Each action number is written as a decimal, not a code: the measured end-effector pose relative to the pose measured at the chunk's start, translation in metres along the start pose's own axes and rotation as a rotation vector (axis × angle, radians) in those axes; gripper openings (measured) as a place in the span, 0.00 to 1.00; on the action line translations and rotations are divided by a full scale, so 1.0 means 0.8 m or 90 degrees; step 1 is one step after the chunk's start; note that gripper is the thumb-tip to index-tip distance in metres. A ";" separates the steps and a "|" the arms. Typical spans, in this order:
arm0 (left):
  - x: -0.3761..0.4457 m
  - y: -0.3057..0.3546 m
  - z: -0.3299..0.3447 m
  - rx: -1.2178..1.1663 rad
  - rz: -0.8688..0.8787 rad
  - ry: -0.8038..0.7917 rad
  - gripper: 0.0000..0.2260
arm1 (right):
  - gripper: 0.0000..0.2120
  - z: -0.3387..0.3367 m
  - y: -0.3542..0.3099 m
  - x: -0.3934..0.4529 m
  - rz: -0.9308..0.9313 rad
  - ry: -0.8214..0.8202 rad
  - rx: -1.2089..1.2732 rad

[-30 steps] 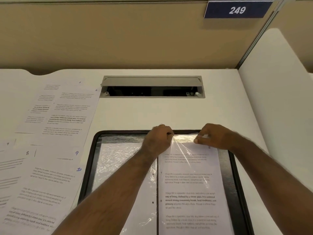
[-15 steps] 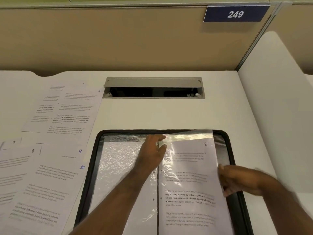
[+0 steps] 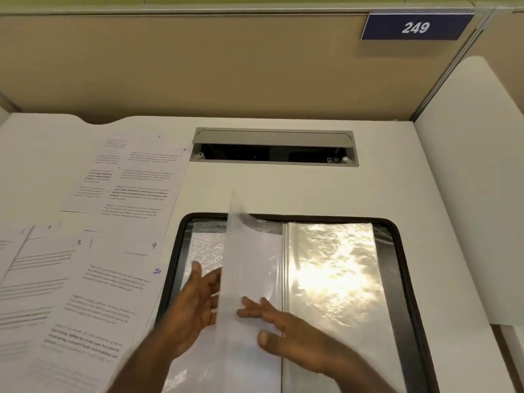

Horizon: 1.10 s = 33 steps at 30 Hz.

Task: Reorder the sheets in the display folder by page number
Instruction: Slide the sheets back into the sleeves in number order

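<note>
Fingers (image 3: 198, 282) of the left hand (image 3: 190, 313) are spread and straight behind a raised folder page (image 3: 249, 265) at lower centre; the right hand (image 3: 286, 333) presses spread fingers on its front. Loose numbered sheets (image 3: 93, 279) lie left of the open folder (image 3: 397, 279), whose empty glossy sleeve (image 3: 331, 279) fills the right.
</note>
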<state>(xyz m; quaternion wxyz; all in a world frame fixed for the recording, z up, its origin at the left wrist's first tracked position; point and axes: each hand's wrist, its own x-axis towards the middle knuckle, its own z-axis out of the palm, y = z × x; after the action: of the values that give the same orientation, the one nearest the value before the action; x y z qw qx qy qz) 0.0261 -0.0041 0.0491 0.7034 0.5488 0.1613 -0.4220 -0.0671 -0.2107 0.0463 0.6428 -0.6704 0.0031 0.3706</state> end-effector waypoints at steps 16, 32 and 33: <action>0.039 -0.078 -0.106 1.051 0.324 0.236 0.26 | 0.34 0.106 0.066 0.107 0.033 0.273 -0.766; 0.036 0.050 -0.206 0.912 0.337 0.340 0.31 | 0.30 0.090 -0.020 0.175 -0.022 0.397 -0.645; 0.042 0.069 -0.231 0.893 0.327 0.368 0.33 | 0.30 0.086 -0.038 0.196 -0.044 0.414 -0.648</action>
<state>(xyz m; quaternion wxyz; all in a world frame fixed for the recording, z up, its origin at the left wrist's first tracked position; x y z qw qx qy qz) 0.1325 0.1521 -0.0029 0.1998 0.9707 -0.0976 -0.0910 0.0275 -0.0716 0.0009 0.2190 -0.9724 -0.0003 0.0806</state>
